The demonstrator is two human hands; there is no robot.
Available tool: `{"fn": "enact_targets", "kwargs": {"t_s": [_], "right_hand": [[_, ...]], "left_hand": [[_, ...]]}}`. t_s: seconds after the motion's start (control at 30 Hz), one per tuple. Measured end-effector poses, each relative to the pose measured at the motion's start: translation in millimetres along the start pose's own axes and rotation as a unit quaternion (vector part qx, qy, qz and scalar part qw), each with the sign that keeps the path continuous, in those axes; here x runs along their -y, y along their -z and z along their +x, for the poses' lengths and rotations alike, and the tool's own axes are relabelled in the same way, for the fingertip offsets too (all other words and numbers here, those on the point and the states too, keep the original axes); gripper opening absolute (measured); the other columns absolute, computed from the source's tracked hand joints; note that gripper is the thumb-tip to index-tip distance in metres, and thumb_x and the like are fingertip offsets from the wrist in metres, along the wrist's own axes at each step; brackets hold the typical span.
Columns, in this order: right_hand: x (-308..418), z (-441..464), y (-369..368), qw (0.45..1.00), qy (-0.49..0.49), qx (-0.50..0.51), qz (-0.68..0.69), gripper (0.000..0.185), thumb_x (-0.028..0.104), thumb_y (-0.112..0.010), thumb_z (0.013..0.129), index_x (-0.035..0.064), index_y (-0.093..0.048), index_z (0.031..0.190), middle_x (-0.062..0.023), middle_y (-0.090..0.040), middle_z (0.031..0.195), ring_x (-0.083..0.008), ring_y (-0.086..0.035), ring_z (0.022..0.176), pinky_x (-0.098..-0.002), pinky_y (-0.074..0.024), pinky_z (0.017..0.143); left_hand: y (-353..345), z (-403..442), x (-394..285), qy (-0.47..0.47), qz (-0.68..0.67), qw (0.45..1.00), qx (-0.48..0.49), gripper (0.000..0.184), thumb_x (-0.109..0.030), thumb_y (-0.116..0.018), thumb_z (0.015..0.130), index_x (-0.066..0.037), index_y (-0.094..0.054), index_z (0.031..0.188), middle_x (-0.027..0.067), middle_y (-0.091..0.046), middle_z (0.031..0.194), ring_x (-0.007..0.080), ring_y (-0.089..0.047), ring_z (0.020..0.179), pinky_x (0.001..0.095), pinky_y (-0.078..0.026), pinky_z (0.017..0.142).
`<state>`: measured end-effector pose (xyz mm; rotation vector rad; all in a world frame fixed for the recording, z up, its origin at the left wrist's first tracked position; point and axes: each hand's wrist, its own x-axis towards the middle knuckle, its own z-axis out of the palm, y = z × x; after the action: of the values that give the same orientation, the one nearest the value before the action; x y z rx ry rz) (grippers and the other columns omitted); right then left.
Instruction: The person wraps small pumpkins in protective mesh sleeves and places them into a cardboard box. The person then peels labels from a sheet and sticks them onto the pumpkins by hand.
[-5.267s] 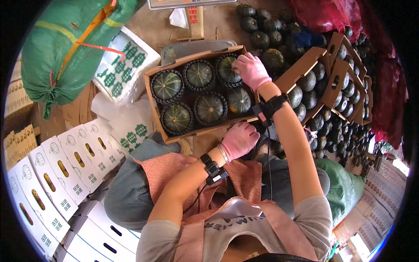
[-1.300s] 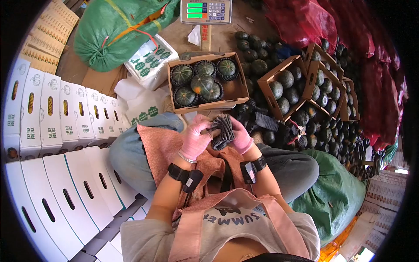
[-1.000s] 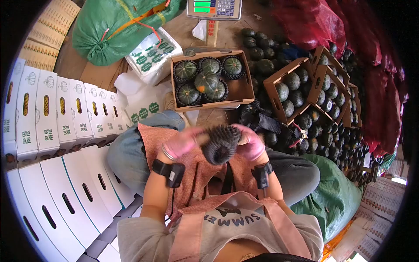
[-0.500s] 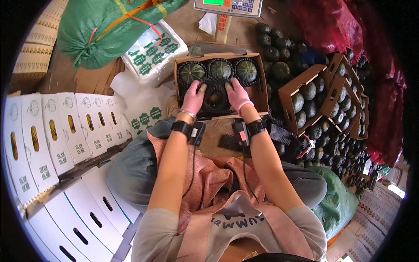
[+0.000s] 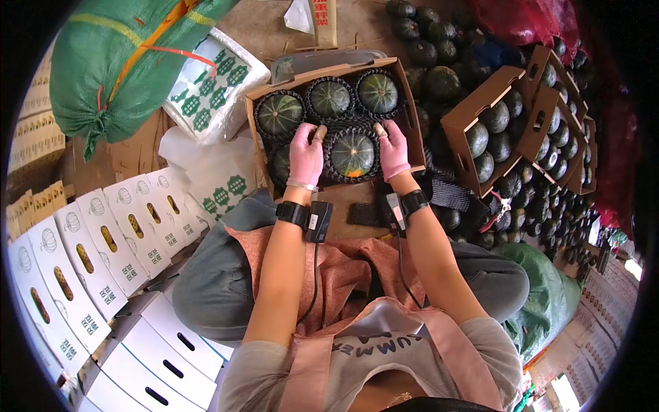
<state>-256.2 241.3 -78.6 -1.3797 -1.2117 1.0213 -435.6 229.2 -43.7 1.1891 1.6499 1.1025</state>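
Note:
A brown cardboard box (image 5: pixel 416 130) in front of me holds several green striped pumpkins in black foam nets. Three stand along its far side, among them a left pumpkin (image 5: pixel 280 113) and a right pumpkin (image 5: pixel 377 92). Between my hands sits a nearer pumpkin (image 5: pixel 352 152) with an orange patch, its black foam net (image 5: pixel 334 129) around its sides. My left hand (image 5: pixel 306 156), in a pink glove with bare fingertips, closes on the net's left edge. On the opposite edge, my right hand (image 5: pixel 392 150), gloved alike, is closed too. A dark pumpkin (image 5: pixel 280 162) is partly hidden behind my left hand.
White cartons (image 5: pixel 89 240) line the left side. A green sack (image 5: pixel 123 75) and a wrapped white stack (image 5: pixel 213 86) stand at the back left. Open brown boxes of pumpkins (image 5: pixel 495 127), loose dark pumpkins (image 5: pixel 439 82) and a red net sack (image 5: pixel 532 20) lie right.
The foam net, which covered the nearer pumpkin's top, now sits around its sides, and the striped top shows. Both hands stay on either side of it. The view has shifted.

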Motion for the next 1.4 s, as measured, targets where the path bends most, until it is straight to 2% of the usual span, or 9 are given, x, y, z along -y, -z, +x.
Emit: {"fn": "enact_targets", "kwargs": {"t_s": [0.13,0.23,0.37,0.5,0.73,0.9,0.97,1.1,1.4], "right_hand": [[-4,7,3,0.988,-0.058,0.04,-0.137,0.016,0.017,-0.055,0.089,0.0026,-0.055,0.096,-0.0143,-0.059,0.077,-0.0276,-0.057,0.075,-0.0325,-0.046,0.07],[15,6,6,0.958,-0.063,0.03,-0.279,0.021,0.023,-0.051,0.09,0.0121,-0.052,0.108,-0.0198,-0.057,0.089,-0.0434,-0.056,0.081,-0.0458,-0.0473,0.068],[66,-32,20,0.943,0.074,0.065,-0.319,0.026,0.013,-0.05,0.086,0.0173,-0.054,0.111,-0.0171,-0.052,0.101,-0.0398,-0.058,0.08,-0.0455,-0.0494,0.067],[77,-48,10,0.95,-0.01,0.072,-0.304,0.038,0.007,-0.05,0.081,0.0173,-0.052,0.118,-0.0167,-0.053,0.106,-0.0385,-0.058,0.084,-0.0445,-0.0495,0.07],[67,-40,17,0.988,-0.003,0.056,-0.145,0.062,0.023,-0.063,0.081,0.0052,-0.033,0.133,-0.0229,-0.047,0.124,-0.0387,-0.049,0.112,-0.0389,-0.0412,0.093],[86,-2,53,0.997,-0.038,0.055,0.024,0.103,0.031,-0.084,0.049,0.0019,-0.03,0.132,-0.0185,-0.046,0.12,-0.0278,-0.046,0.112,-0.0358,-0.0371,0.098],[91,16,62,0.982,0.043,0.084,-0.161,0.098,0.03,-0.081,0.045,0.0033,-0.037,0.128,-0.0193,-0.046,0.117,-0.0313,-0.045,0.112,-0.0372,-0.0366,0.098],[87,36,70,0.916,0.075,0.277,-0.279,0.085,0.026,-0.077,0.049,0.0112,-0.043,0.125,-0.0181,-0.044,0.118,-0.0346,-0.044,0.113,-0.0393,-0.0387,0.097],[114,41,27,0.745,-0.149,0.337,-0.557,0.082,0.036,-0.077,0.055,0.0297,-0.043,0.129,-0.0157,-0.038,0.125,-0.0377,-0.038,0.117,-0.0464,-0.04,0.092]], "left_hand": [[9,25,21,0.042,0.092,0.989,0.111,0.017,-0.017,-0.061,0.084,-0.003,-0.056,0.093,0.0153,-0.06,0.079,0.0232,-0.055,0.062,0.0334,-0.044,0.061],[7,18,0,-0.06,0.339,0.939,0.003,0.025,-0.021,-0.061,0.084,-0.008,-0.053,0.103,0.016,-0.06,0.083,0.033,-0.06,0.073,0.0389,-0.047,0.065],[21,-7,-17,-0.28,0.184,0.942,0.032,0.036,-0.027,-0.066,0.08,-0.017,-0.055,0.113,0.0163,-0.048,0.117,0.0344,-0.056,0.093,0.0403,-0.048,0.079],[27,-23,-26,-0.127,0.145,0.962,0.194,0.059,-0.033,-0.071,0.075,-0.015,-0.048,0.127,0.0171,-0.048,0.116,0.0305,-0.049,0.109,0.0369,-0.042,0.092],[18,-26,-31,-0.157,0.009,0.969,0.192,0.093,-0.067,-0.057,0.074,0.001,-0.034,0.134,0.0159,-0.043,0.129,0.0288,-0.04,0.121,0.0356,-0.029,0.104],[-20,-49,-57,0.009,-0.301,0.931,0.207,0.051,-0.043,-0.04,0.095,-0.006,-0.037,0.13,0.0106,-0.048,0.126,0.0226,-0.047,0.112,0.0357,-0.039,0.093],[-39,-28,-45,-0.109,0.051,0.987,0.104,0.044,-0.027,-0.054,0.087,-0.006,-0.045,0.124,0.0097,-0.052,0.121,0.0285,-0.05,0.107,0.0352,-0.041,0.09],[-63,-21,-23,-0.192,0.502,0.838,0.092,0.072,-0.044,-0.074,0.059,-0.014,-0.049,0.119,0.0028,-0.044,0.122,0.0248,-0.037,0.118,0.055,-0.023,0.099],[-37,-11,-28,-0.146,0.479,0.847,0.176,0.078,-0.044,-0.077,0.052,-0.017,-0.049,0.119,0.0012,-0.042,0.123,0.0212,-0.035,0.121,0.0554,-0.019,0.101]]}}
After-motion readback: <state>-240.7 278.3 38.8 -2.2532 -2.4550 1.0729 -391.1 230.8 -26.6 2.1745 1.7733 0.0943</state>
